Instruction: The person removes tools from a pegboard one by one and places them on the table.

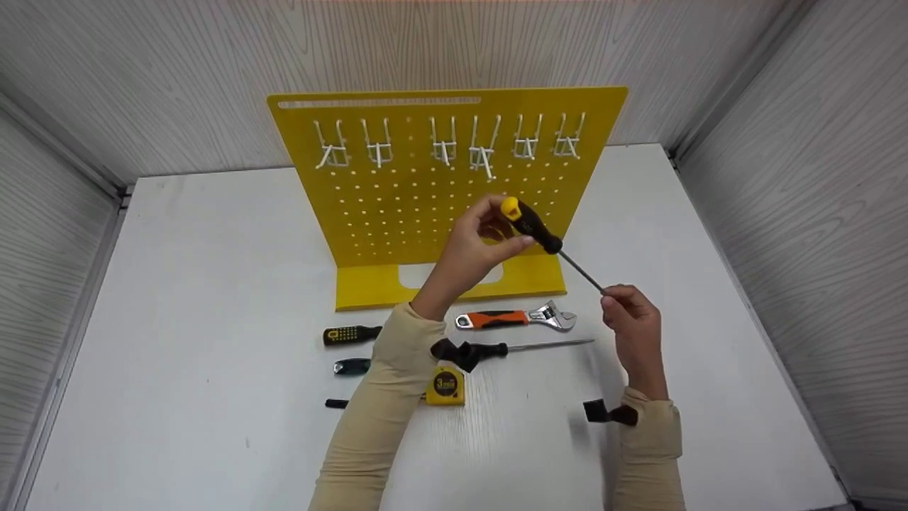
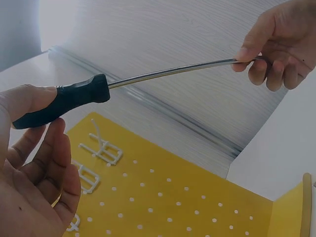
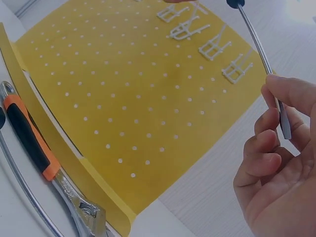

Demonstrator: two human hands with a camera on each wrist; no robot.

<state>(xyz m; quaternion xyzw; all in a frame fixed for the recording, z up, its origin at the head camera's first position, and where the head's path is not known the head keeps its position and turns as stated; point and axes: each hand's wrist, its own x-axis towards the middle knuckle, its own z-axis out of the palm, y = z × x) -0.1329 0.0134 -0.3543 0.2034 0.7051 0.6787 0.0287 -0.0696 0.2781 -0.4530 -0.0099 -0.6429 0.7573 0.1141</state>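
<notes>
A screwdriver (image 1: 537, 228) with a black handle and yellow end is held up in the air in front of the yellow pegboard (image 1: 440, 213). My left hand (image 1: 477, 238) pinches its handle between thumb and fingers. Near the tip, my right hand (image 1: 633, 319) pinches the metal shaft between thumb and fingers. In the right wrist view the flat blade tip (image 3: 285, 127) sticks out past the right thumb. The left wrist view shows the dark handle (image 2: 64, 101) in the left hand, its yellow end out of sight. White hooks (image 1: 444, 150) line the upper pegboard.
On the white table (image 1: 213, 284) lie an orange-and-black adjustable wrench (image 1: 496, 319), a second screwdriver (image 1: 539, 346), a yellow tape measure (image 1: 447, 387) and several dark-handled tools, such as a black-and-yellow handle (image 1: 349, 335). My left forearm partly covers these tools. Walls stand behind and at both sides.
</notes>
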